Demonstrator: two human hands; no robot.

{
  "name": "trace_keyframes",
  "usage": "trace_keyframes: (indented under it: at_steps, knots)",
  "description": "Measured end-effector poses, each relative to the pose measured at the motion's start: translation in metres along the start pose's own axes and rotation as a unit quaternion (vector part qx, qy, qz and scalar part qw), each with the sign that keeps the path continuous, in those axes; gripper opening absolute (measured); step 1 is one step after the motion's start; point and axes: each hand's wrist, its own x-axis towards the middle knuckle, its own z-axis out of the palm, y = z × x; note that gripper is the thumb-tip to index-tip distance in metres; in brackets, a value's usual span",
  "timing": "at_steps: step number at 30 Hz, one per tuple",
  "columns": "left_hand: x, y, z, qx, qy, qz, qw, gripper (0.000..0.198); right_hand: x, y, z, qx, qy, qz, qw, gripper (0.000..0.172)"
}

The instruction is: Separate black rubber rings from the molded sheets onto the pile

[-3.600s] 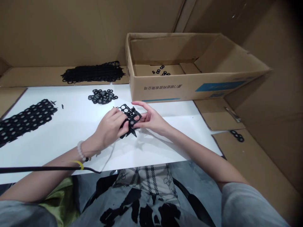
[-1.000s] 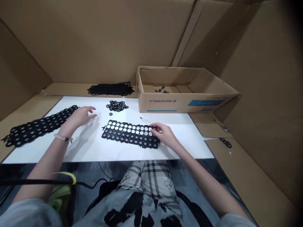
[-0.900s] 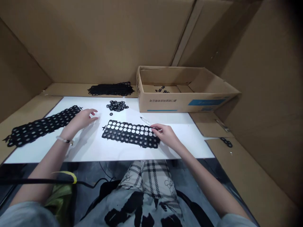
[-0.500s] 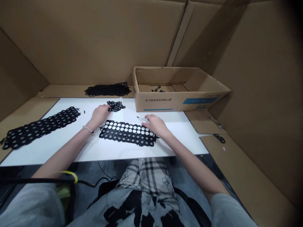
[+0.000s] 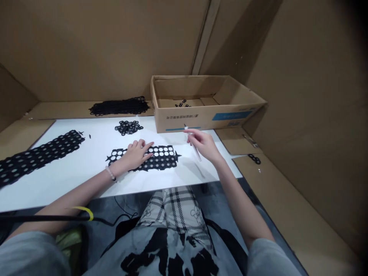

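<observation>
My left hand point(image 5: 134, 155) lies with its fingers spread on a black perforated sheet point(image 5: 161, 164), covering part of its left half. The sheet's far rows are open round holes showing white; the nearer rows hold grey-centred discs. To the right of the sheet, above the white table point(image 5: 184, 180), my right hand point(image 5: 202, 145) is closed around a slim, pale pen-like tool point(image 5: 196, 150). The tool's dark tip points away from me, towards the cardboard box. Beyond my left hand sits a small heap of loose black rings point(image 5: 128, 127).
A longer black sheet with filled holes point(image 5: 43, 156) lies at the left. Stacked black strips point(image 5: 119, 107) rest at the back. An open cardboard box point(image 5: 184, 119) with several black pieces inside stands behind my right hand. More black rings point(image 5: 254, 159) lie on cardboard at right.
My left hand has left the ring heap and come down onto the sheet. My right hand has moved right, off the sheet, with the pen-like tool. The view has shifted slightly.
</observation>
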Motion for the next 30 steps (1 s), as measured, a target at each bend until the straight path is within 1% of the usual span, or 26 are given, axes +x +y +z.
trace_keyframes:
  at_steps: [1,2,3,4,5,6,7,8,9,10,11,13,15,16,17,18,20,21,22,23,25,27,30]
  knots:
    - [-0.002,-0.004,-0.001,0.014,0.002,-0.014,1.000,0.061,-0.007,0.000,-0.004,0.095,-0.005,0.034,0.995,0.034]
    - [-0.005,-0.008,-0.003,0.029,0.004,-0.028,0.999,0.061,-0.013,-0.001,-0.007,0.181,-0.019,0.071,0.981,0.037]
    - [-0.007,-0.010,-0.004,0.041,0.004,-0.039,0.998,0.061,-0.020,-0.001,-0.008,0.244,-0.036,0.101,0.964,0.039]
    - [-0.008,-0.011,-0.006,0.053,0.005,-0.045,0.998,0.061,-0.025,0.000,-0.007,0.283,-0.045,0.121,0.950,0.039]
    - [-0.008,-0.011,-0.008,0.067,0.010,-0.048,0.997,0.061,-0.031,0.001,-0.005,0.297,-0.045,0.131,0.945,0.038]
    - [-0.007,-0.009,-0.009,0.080,0.019,-0.048,0.995,0.061,-0.035,0.003,-0.001,0.295,-0.033,0.130,0.946,0.033]
    - [-0.004,-0.006,-0.011,0.091,0.031,-0.047,0.994,0.061,-0.039,0.005,0.004,0.282,-0.012,0.122,0.952,0.027]
    - [0.001,-0.001,-0.013,0.093,0.040,-0.044,0.994,0.061,-0.041,0.007,0.010,0.262,0.022,0.110,0.958,0.023]
    - [0.007,0.005,-0.015,0.083,0.041,-0.040,0.995,0.063,-0.043,0.009,0.016,0.246,0.049,0.101,0.963,0.026]
    - [0.015,0.011,-0.017,0.061,0.028,-0.036,0.997,0.066,-0.044,0.011,0.022,0.241,0.060,0.101,0.963,0.029]
    - [0.024,0.018,-0.018,0.025,-0.001,-0.031,0.999,0.071,-0.044,0.013,0.028,0.249,0.064,0.107,0.960,0.029]
    - [0.042,0.029,-0.020,-0.042,-0.069,-0.021,0.996,0.089,-0.044,0.016,0.038,0.264,0.060,0.132,0.954,0.024]
    - [0.056,0.036,-0.020,-0.083,-0.107,-0.037,0.990,0.101,-0.047,0.017,0.044,0.244,0.049,0.160,0.955,0.022]
    - [0.061,0.038,-0.019,-0.101,-0.114,-0.049,0.987,0.099,-0.049,0.018,0.045,0.224,0.042,0.170,0.959,0.022]
    - [0.064,0.039,-0.019,-0.126,-0.118,-0.054,0.984,0.091,-0.052,0.017,0.046,0.202,0.032,0.174,0.963,0.024]
    - [0.066,0.039,-0.018,-0.159,-0.122,-0.048,0.979,0.078,-0.055,0.017,0.047,0.182,0.022,0.171,0.968,0.026]
    - [0.065,0.037,-0.017,-0.239,-0.124,-0.014,0.963,0.047,-0.062,0.015,0.049,0.159,0.010,0.151,0.976,0.031]
    - [0.064,0.036,-0.017,-0.275,-0.119,0.002,0.954,0.037,-0.064,0.014,0.050,0.155,0.011,0.139,0.978,0.033]
    - [0.062,0.035,-0.016,-0.303,-0.111,0.008,0.947,0.032,-0.065,0.013,0.052,0.154,0.016,0.126,0.980,0.034]
    - [0.061,0.034,-0.016,-0.321,-0.104,0.004,0.941,0.031,-0.066,0.011,0.054,0.153,0.020,0.113,0.981,0.033]
    - [0.059,0.032,-0.015,-0.338,-0.104,-0.014,0.935,0.033,-0.064,0.009,0.059,0.150,0.023,0.094,0.984,0.030]
    - [0.058,0.031,-0.014,-0.354,-0.131,-0.014,0.926,0.037,-0.059,0.007,0.063,0.142,0.017,0.087,0.986,0.025]
    - [0.057,0.032,-0.015,-0.374,-0.169,0.012,0.912,0.033,-0.053,0.004,0.067,0.099,0.018,0.100,0.990,0.018]
